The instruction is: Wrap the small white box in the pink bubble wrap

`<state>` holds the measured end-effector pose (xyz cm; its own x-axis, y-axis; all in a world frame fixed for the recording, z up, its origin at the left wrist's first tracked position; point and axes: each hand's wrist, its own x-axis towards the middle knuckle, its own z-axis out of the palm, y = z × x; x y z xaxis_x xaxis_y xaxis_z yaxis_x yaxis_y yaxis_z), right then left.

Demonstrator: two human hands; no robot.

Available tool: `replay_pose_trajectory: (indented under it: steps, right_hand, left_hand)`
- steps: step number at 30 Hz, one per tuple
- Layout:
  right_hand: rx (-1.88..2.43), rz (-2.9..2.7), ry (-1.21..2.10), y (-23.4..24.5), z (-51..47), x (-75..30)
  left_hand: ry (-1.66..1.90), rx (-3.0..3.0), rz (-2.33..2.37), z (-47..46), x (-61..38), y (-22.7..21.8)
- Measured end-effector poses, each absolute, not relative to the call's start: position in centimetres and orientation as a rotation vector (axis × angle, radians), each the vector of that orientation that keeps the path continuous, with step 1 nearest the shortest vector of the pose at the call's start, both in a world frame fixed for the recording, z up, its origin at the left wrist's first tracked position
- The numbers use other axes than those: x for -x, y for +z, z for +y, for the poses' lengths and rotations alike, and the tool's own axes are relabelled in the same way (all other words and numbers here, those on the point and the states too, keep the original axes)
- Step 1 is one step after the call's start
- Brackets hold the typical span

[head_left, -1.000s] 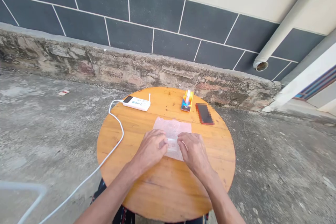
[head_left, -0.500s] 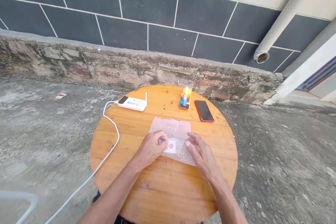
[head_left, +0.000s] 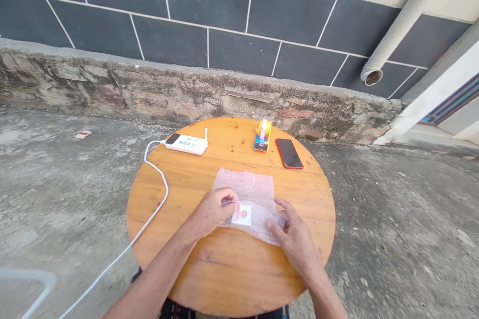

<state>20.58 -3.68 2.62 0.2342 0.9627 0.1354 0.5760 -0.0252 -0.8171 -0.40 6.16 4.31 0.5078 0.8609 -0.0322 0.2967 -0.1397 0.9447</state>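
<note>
A sheet of pinkish, see-through bubble wrap [head_left: 247, 184] lies on the round wooden table. On its near half sits a small white square [head_left: 244, 214] with a red round mark, perhaps a card or packet. My left hand [head_left: 217, 209] is closed at the wrap's left side, beside the square. A thin dark edge shows between its thumb and fingers; what it belongs to is hidden. At the right edge, my right hand [head_left: 294, 229] has its thumb on the wrap and its fingers curved round the raised edge.
A white device [head_left: 186, 143] with a white cable [head_left: 164, 199] lies at the table's [head_left: 224, 279] back left. A yellow and blue tape dispenser [head_left: 263, 135] stands at the back, beside a red-edged phone [head_left: 289, 153]. A stone-based wall [head_left: 168, 89] rises behind.
My right hand has moved slightly right and down, and the wrap's right edge is now bunched at its fingers. My left hand stays near the white square, which now shows more clearly.
</note>
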Motion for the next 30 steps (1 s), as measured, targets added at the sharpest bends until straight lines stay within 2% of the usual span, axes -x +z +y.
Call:
replay_pose_trajectory:
  steps: [10, 17, 21, 24, 30]
  right_hand:
    - [1.748, -1.395, 0.443, 1.9, -3.5, -20.3]
    - [1.667, -1.666, -0.218, 4.2, -4.7, -18.6]
    - [1.488, -2.010, -0.131, 5.6, -3.9, -15.5]
    - [1.476, -2.052, -0.109, 5.3, -2.8, -14.5]
    - [1.513, -2.048, -0.137, 4.8, -2.2, -14.7]
  left_hand:
    - [0.645, -1.709, 0.958, 6.3, 0.4, 4.6]
    - [0.657, -1.747, 0.952, 6.6, 0.4, 4.7]
    - [0.671, -1.780, 0.944, 6.9, 0.2, 5.0]
    - [0.708, -1.788, 0.962, 6.7, 0.5, 5.5]
    - [1.029, -1.530, 1.273, 3.9, 4.8, 4.7]
